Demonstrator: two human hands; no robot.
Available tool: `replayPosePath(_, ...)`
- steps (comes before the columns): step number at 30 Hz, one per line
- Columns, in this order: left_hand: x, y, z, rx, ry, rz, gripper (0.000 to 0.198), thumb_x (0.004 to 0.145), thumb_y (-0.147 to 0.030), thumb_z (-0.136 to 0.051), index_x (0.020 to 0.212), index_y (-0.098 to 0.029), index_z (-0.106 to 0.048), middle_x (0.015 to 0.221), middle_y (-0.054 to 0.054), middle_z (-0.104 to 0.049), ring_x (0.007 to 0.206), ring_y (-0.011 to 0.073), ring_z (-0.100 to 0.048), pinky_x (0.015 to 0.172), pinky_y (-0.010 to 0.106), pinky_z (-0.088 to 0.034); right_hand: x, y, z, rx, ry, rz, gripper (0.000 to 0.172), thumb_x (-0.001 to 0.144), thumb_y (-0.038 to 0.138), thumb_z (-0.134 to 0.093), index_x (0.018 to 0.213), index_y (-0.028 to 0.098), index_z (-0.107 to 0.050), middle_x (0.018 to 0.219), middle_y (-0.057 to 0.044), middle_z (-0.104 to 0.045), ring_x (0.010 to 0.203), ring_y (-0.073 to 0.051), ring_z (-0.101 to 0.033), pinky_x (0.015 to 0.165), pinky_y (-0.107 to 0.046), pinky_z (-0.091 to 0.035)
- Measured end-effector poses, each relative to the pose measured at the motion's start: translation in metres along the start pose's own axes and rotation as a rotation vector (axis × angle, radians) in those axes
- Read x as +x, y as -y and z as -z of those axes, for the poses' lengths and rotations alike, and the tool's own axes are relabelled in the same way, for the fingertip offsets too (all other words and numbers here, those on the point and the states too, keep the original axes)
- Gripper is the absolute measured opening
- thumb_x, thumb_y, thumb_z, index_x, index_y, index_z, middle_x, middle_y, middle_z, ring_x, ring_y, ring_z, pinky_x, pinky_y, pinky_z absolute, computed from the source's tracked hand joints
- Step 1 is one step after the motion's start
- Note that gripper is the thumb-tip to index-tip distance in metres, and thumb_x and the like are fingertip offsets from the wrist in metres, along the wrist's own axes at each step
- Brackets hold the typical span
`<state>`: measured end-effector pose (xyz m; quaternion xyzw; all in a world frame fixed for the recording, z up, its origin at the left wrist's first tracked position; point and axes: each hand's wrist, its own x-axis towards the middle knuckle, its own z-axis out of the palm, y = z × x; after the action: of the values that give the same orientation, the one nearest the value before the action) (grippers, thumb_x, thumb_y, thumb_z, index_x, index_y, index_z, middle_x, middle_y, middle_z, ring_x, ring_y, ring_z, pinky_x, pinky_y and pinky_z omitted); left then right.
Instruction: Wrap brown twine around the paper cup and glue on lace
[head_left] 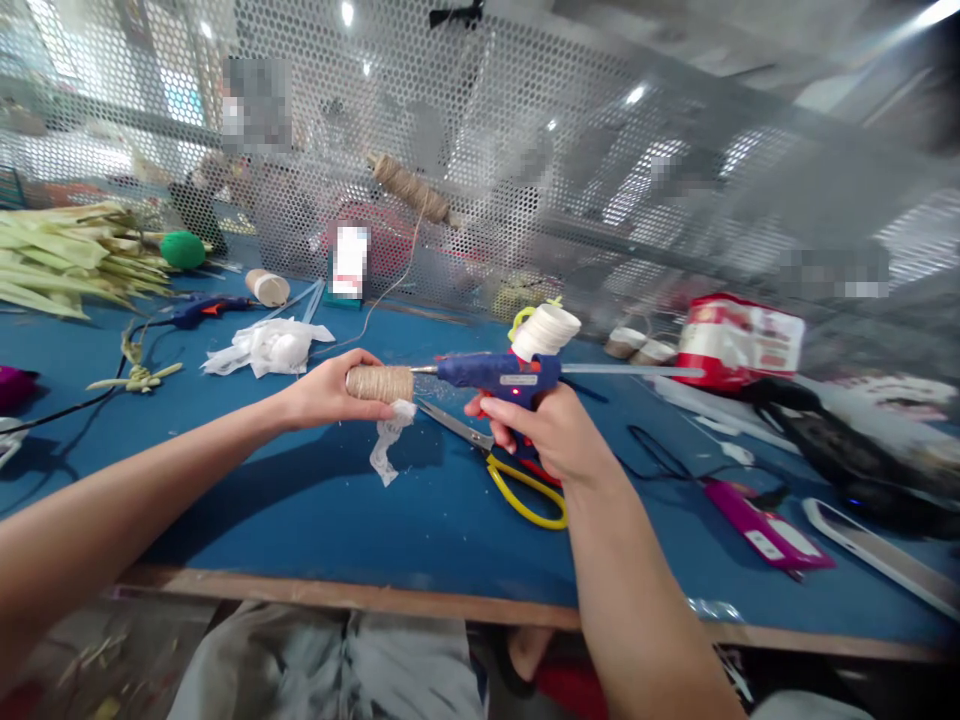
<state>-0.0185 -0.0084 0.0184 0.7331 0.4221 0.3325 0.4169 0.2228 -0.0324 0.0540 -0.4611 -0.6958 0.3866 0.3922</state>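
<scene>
My left hand (330, 388) grips a small cylinder wrapped in twine (379, 382), held on its side above the blue table. A strip of white lace (388, 445) hangs down from its right end. In my right hand (551, 425) is a blue glue gun (491, 373), its metal nozzle pointing left at the cylinder's right end. Whether the tip touches is too small to tell. A clear glue stick (630, 370) sticks out of the gun's back. Below the gun lie scissors (525, 490) with yellow handles, partly hidden by my right hand.
Crumpled white lace (274, 345), a second glue gun (206, 310) and a cardboard roll (268, 288) lie at the left. A perforated metal screen (480, 130) rises behind, with a twine spool (411, 188) on it. At right are a purple box (769, 525) and a phone (885, 555).
</scene>
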Motion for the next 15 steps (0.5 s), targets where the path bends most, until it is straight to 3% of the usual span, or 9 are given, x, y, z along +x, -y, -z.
replayPosePath(4, 0.0035, 0.0057, 0.0055, -0.018, -0.008, 0.041, 0.053, 0.057, -0.044, -0.066, 0.097, -0.017, -0.044, 0.07, 0.0, -0.053, 0.054, 0.0097, -0.048, 0.047, 0.021, -0.039, -0.0053, -0.004, -0.0035, -0.15, -0.016, 0.003, 0.02, 0.068, 0.033, -0.06, 0.064, 0.014, -0.057, 0.043, 0.003, -0.049, 0.036, -0.007, -0.043, 0.038, -0.023, -0.038)
replayPosePath(15, 0.0005, 0.003, 0.0053, -0.035, 0.025, 0.059, 0.052, 0.059, -0.046, -0.063, 0.097, -0.017, -0.043, 0.07, -0.001, -0.052, 0.056, 0.0096, -0.047, 0.047, 0.021, -0.039, -0.0105, -0.001, -0.0062, -0.307, -0.031, 0.013, 0.019, 0.07, 0.033, -0.059, 0.059, 0.017, -0.054, 0.046, 0.001, -0.052, 0.039, -0.01, -0.045, 0.039, -0.023, -0.038)
